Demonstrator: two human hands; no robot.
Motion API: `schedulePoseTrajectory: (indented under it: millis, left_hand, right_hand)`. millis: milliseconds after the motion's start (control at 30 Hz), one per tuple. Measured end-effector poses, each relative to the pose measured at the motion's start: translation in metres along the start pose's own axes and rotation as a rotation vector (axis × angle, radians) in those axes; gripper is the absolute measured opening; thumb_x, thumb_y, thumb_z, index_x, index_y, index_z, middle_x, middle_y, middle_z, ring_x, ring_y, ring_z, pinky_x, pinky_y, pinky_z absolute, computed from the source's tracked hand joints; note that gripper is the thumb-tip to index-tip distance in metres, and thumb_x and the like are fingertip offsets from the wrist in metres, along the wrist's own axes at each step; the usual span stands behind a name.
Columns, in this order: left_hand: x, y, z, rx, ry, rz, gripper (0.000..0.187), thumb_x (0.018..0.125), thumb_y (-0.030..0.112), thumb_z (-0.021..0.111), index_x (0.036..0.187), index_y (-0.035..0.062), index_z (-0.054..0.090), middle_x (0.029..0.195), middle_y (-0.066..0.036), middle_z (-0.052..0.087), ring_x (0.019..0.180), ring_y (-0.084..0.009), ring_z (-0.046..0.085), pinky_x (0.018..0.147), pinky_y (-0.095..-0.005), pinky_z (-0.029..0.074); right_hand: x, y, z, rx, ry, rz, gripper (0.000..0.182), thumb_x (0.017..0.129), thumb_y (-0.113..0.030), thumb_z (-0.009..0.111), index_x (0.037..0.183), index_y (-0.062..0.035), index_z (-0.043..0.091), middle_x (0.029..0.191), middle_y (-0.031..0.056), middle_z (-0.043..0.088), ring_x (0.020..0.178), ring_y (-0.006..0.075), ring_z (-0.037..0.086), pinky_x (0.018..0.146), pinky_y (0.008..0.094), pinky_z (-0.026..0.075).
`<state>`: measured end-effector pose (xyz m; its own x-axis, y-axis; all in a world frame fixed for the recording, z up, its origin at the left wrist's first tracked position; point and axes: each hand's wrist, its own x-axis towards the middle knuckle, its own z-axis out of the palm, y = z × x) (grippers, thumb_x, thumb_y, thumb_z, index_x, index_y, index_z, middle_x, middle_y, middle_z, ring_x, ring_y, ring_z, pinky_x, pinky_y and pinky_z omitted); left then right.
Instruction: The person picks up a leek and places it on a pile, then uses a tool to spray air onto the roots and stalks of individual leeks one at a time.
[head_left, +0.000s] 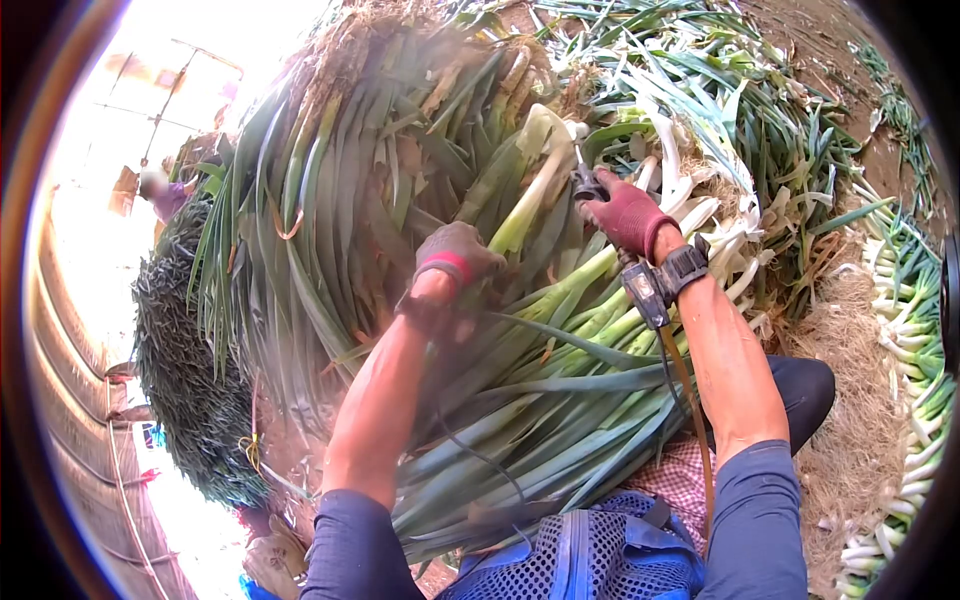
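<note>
My left hand (457, 252), in a dark glove with a red cuff, is closed around a big leek (532, 195). The leek's pale root end tilts up and to the right, towards my other hand. A maroon glove covers my right hand (625, 212), which grips a black air blow gun (588, 182) with its thin nozzle close to that root end. From the gun's side, a hose (688, 400) runs down past my wrist. Beneath both forearms, a bundle of loose leeks (560, 375) lies across my lap, white ends to the right.
A tall heap of leeks (335, 190) rises in front of me, with a dark green stack (190, 350) at its left. Stripped leaves (740, 110) pile up at the back right. Pale root litter (850, 400) and a row of leeks (915, 400) lie on the right. Another person (165, 195) is far left.
</note>
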<state>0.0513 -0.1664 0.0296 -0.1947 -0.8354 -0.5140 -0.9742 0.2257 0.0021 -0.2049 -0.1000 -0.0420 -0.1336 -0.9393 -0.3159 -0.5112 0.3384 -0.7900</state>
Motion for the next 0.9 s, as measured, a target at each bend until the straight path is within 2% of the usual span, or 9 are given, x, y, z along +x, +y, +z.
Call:
schedulePoseTrajectory:
  millis: [100,133,267,333,433,533,667,700,900]
  left_hand:
    - [-0.001,-0.001,-0.002,-0.039,-0.015,-0.022,0.052,0.065,0.045,0.082,0.098,0.0054,0.084,0.095,-0.019,0.079,0.092,-0.0359,0.076,0.084,-0.0439,0.059]
    - [0.000,-0.003,0.000,-0.039,-0.014,-0.022,0.052,0.065,0.045,0.082,0.098,0.0054,0.084,0.095,-0.019,0.079,0.092,-0.0359,0.076,0.084,-0.0439,0.059]
    - [0.009,-0.018,0.015,-0.109,0.070,0.032,0.052,0.064,0.044,0.085,0.097,0.0043,0.083,0.096,-0.019,0.079,0.094,-0.0340,0.076,0.086,-0.0423,0.058]
    - [0.007,-0.020,0.014,-0.117,0.117,0.049,0.051,0.064,0.043,0.086,0.097,0.0037,0.083,0.096,-0.019,0.079,0.094,-0.0328,0.076,0.085,-0.0410,0.058]
    - [-0.007,-0.018,0.002,-0.290,0.128,0.088,0.045,0.073,0.037,0.084,0.097,-0.0011,0.081,0.087,-0.016,0.078,0.083,-0.0292,0.074,0.079,-0.0392,0.057]
    - [-0.016,-0.014,-0.030,-0.779,0.111,0.098,0.025,0.076,0.017,0.086,0.091,-0.0008,0.077,0.082,-0.007,0.074,0.071,-0.0138,0.067,0.068,-0.0303,0.055]
    - [-0.038,0.002,-0.095,-0.938,0.120,0.222,0.025,0.075,0.016,0.090,0.091,-0.0008,0.080,0.082,-0.007,0.076,0.074,-0.0157,0.068,0.074,-0.0299,0.055]
    - [-0.044,0.006,-0.103,-0.902,0.152,0.272,0.029,0.078,0.021,0.086,0.097,0.0003,0.077,0.084,-0.006,0.072,0.071,-0.0169,0.066,0.069,-0.0345,0.055]
    - [-0.083,0.044,-0.138,-0.854,0.277,0.261,0.038,0.085,0.030,0.081,0.109,0.0012,0.075,0.092,-0.009,0.071,0.080,-0.0202,0.067,0.073,-0.0363,0.055]
  right_hand:
    - [-0.017,0.006,0.000,0.079,-0.072,-0.010,0.084,0.092,-0.036,0.069,0.163,-0.0039,0.037,0.117,0.0255,0.073,0.099,0.0342,0.073,0.088,0.0409,0.056]
    - [-0.030,0.004,0.001,0.049,-0.099,0.008,0.084,0.093,-0.034,0.068,0.164,-0.0049,0.035,0.111,0.0242,0.074,0.092,0.0307,0.073,0.085,0.0393,0.057]
    - [-0.077,0.015,0.009,0.111,-0.098,-0.070,0.084,0.094,-0.034,0.067,0.165,-0.0063,0.033,0.103,0.0236,0.075,0.086,0.0287,0.073,0.082,0.0378,0.057]
    - [-0.100,0.016,0.008,0.177,-0.166,-0.134,0.084,0.093,-0.034,0.068,0.164,-0.0053,0.035,0.105,0.0249,0.075,0.090,0.0314,0.074,0.086,0.0398,0.057]
    - [-0.123,0.022,0.004,0.183,-0.100,-0.182,0.084,0.091,-0.034,0.070,0.162,-0.0043,0.038,0.112,0.0273,0.074,0.102,0.0369,0.073,0.094,0.0409,0.055]
    - [-0.141,0.034,0.002,0.215,-0.097,-0.204,0.084,0.091,-0.035,0.070,0.162,-0.0054,0.037,0.120,0.0286,0.072,0.109,0.0408,0.071,0.098,0.0413,0.054]
    - [-0.157,0.043,0.000,0.142,-0.090,-0.257,0.082,0.091,-0.034,0.070,0.162,-0.0052,0.038,0.124,0.0300,0.070,0.114,0.0412,0.071,0.101,0.0422,0.053]
    - [-0.162,0.040,-0.008,0.181,-0.105,-0.198,0.082,0.091,-0.034,0.070,0.162,-0.0048,0.038,0.125,0.0309,0.070,0.115,0.0423,0.070,0.101,0.0425,0.053]
    - [-0.183,0.044,-0.024,0.131,-0.065,-0.196,0.083,0.090,-0.033,0.069,0.161,-0.0022,0.039,0.121,0.0322,0.070,0.112,0.0408,0.072,0.101,0.0413,0.053]
